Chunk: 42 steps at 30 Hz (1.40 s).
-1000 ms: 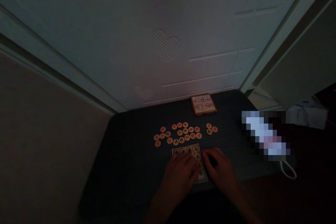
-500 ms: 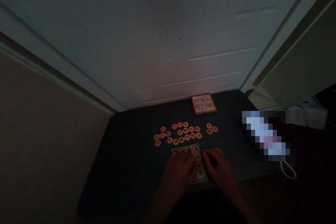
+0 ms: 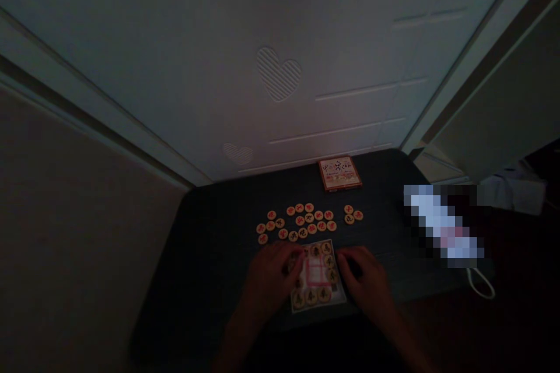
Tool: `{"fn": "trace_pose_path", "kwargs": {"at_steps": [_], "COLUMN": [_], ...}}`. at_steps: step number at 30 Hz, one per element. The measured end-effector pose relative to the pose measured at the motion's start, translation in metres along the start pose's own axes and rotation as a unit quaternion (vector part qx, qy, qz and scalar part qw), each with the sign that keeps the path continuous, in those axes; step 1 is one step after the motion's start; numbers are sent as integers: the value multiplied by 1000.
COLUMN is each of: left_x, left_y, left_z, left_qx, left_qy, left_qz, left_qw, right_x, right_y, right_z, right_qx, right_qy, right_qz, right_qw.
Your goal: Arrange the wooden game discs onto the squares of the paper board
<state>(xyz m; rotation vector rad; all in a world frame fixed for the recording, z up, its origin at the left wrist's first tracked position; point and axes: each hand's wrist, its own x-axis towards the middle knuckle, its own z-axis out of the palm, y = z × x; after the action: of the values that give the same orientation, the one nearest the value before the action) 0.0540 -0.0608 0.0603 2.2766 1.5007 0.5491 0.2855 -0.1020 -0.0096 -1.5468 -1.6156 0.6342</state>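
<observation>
A square card (image 3: pixel 322 277) with a pink grid in its middle lies flat near the table's front edge. Round xiangqi pieces (image 3: pixel 310 296) with dark characters sit around its border. My left hand (image 3: pixel 272 271) rests over the card's left side with fingers curled in, covering part of it; whether a piece is in its fingertips is hidden. Curled beside the card's right edge, my right hand (image 3: pixel 365 274) has thumb and forefinger close together at the border; what they hold, if anything, does not show. Beyond the card lie loose pieces (image 3: pixel 309 218), most with red characters, some with black.
A flat red-rimmed box (image 3: pixel 340 173) lies at the back of the dark table (image 3: pixel 210 280), near a white panel (image 3: pixel 196 70) with embossed hearts. Three pieces (image 3: pixel 349 219) form a small group at right. A blurred pale object (image 3: pixel 441 221) with a cord loop lies on the table's right.
My left hand has moved left from over the middle of the card to its left side, uncovering the pink grid and the pieces in the near row. My right hand has stayed put.
</observation>
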Motion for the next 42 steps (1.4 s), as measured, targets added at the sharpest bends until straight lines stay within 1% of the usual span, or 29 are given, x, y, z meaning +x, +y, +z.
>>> {"fn": "trace_pose_path", "kwargs": {"at_steps": [2, 5, 8, 10, 12, 16, 21, 28, 31, 35, 39, 42], "left_x": [-7, -22, -37, -45, -50, -53, -55, -60, -60, -60, -60, -60], "left_y": [-14, -32, -39, -39, -37, -31, -29, -36, -37, -37, -37, -36], "left_z": [-2, 2, 13, 20, 27, 33, 33, 32, 32, 31, 31, 31], "left_qx": [-18, -55, -99, -113, -107, -73, -73, -97, -104, -108, -110, -107], "left_qy": [17, 46, 74, 77, 72, 60, 57, 76, 66, 64, 64, 63], "left_qz": [-35, -96, -147, -162, -156, -108, -88, -76, -82, -80, -78, -79], "left_qw": [999, 993, 981, 977, 979, 990, 992, 989, 989, 989, 989, 989], "right_x": [0, -1, -1, -2, -2, -3, -2, 0, 11, 41, 76, 97], "right_y": [0, 0, 0, 0, 0, 1, 0, -5, -9, -19, -32, -38], "right_z": [0, 1, 1, 1, 2, 2, 2, 0, -5, -9, -3, 7], "right_qx": [1, 1, -8, -14, -17, -26, -45, -39, -41, -51, -84, -126], "right_qy": [4, 8, 5, 4, 1, 4, 3, -18, -21, -18, -53, -105], "right_qz": [0, -2, 3, 4, 1, -4, -9, -13, -13, -39, -84, -109], "right_qw": [1000, 1000, 1000, 1000, 1000, 1000, 999, 999, 999, 998, 991, 980]}}
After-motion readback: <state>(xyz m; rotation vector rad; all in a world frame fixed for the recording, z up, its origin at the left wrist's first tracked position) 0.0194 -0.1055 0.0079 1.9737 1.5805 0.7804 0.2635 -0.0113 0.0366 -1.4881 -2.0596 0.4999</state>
